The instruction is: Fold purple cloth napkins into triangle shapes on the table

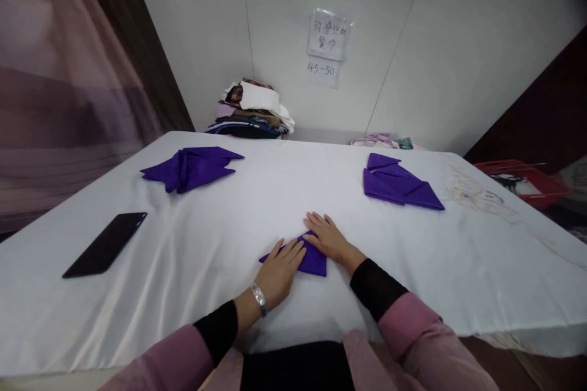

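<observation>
A purple cloth napkin (314,261), folded to a small pointed shape, lies on the white tablecloth (206,244) in front of me. My left hand (280,269), with a silver bracelet at the wrist, rests flat over its left part, fingers stretched out. On its upper right edge lies my right hand (328,237), also flat with fingers extended. Both palms cover portions of the napkin. Farther off, one folded purple napkin (197,168) with several points is at the left, and another folded purple napkin (398,182) is at the right.
A black tablet-like slab (105,244) lies on the left of the table. Behind the far edge sit a stack of folded clothes (257,110) and more cloth (376,140). A red basket (527,183) stands off the right side. Paper signs (329,40) hang on the wall.
</observation>
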